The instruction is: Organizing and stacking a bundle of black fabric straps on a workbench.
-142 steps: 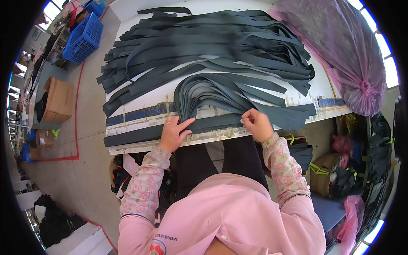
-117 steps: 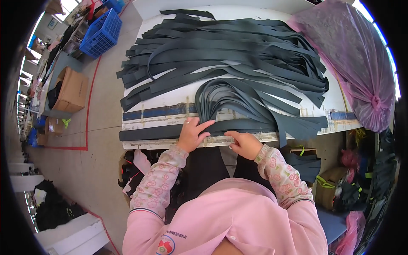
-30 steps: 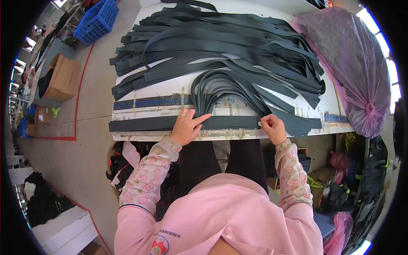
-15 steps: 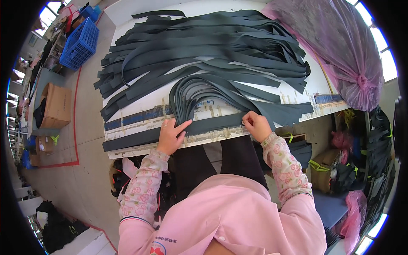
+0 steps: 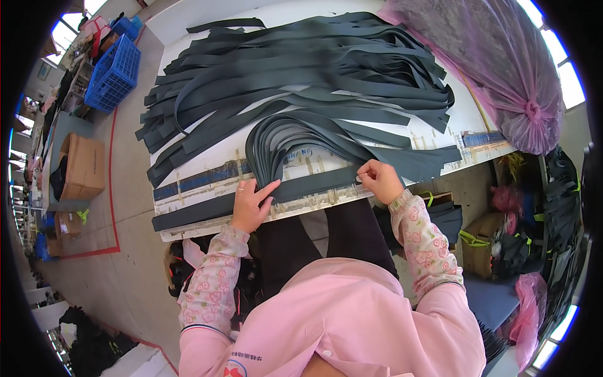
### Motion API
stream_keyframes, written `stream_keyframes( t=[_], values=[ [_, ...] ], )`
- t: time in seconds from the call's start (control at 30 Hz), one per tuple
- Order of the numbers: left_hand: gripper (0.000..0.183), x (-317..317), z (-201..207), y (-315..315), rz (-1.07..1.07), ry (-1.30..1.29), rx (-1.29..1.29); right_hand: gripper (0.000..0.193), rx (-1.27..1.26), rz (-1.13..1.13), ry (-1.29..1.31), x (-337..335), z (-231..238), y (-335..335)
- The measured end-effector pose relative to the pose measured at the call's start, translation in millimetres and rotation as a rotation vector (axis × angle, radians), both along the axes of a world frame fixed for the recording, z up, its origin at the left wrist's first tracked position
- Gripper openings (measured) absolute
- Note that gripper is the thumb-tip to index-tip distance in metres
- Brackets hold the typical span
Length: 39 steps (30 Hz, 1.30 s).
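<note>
A long dark grey-green fabric strip (image 5: 320, 181) lies along the near edge of the white table (image 5: 202, 164). My left hand (image 5: 252, 205) rests over it, index finger stretched out on the strip and thumb apart. Just beyond those fingers, a bundle of similar strips (image 5: 267, 141) arches up and bends off to the right. At the strip's right part, my right hand (image 5: 380, 181) is closed in a pinch. A small pale spot shows at its fingertips; whether it is a nail or a held object I cannot make out.
A large pile of loose strips (image 5: 295, 69) covers the table's far part. A pink plastic bag (image 5: 496, 56) stands at the right. Cardboard boxes and bundles (image 5: 480, 245) sit below on the right. At the left are a blue crate (image 5: 113, 74) and a carton (image 5: 85, 166).
The view has shifted slightly. My right hand's pinch shows a pale spot more plainly at the fingertips. My left hand keeps its place on the strip, and the strips lie as before.
</note>
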<state>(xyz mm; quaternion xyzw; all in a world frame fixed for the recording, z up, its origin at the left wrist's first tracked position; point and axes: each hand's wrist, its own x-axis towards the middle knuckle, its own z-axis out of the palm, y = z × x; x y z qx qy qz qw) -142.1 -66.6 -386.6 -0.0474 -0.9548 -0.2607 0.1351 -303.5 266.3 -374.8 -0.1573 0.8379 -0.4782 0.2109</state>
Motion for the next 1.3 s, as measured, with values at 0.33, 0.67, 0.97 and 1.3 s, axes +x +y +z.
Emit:
stream_keyframes(
  t=[0.33, 0.67, 0.97, 1.3],
  values=[
    [0.047, 2, -5, 1, 0.012, 0.054, -0.053, 0.013, -0.110, 0.142, 0.114, 45, 14, -55],
    [0.041, 3, -4, 4, 0.013, 0.058, -0.031, 0.063, -0.021, 0.656, -0.230, 42, 7, -110],
    [0.051, -7, -1, 6, -0.003, 0.045, -0.042, 0.059, 0.216, 0.682, 0.146, 69, 6, -90],
    [0.054, 4, -2, 1, 0.029, 0.039, -0.017, 0.064, 0.428, 0.687, 0.211, 82, 26, -91]
  ],
)
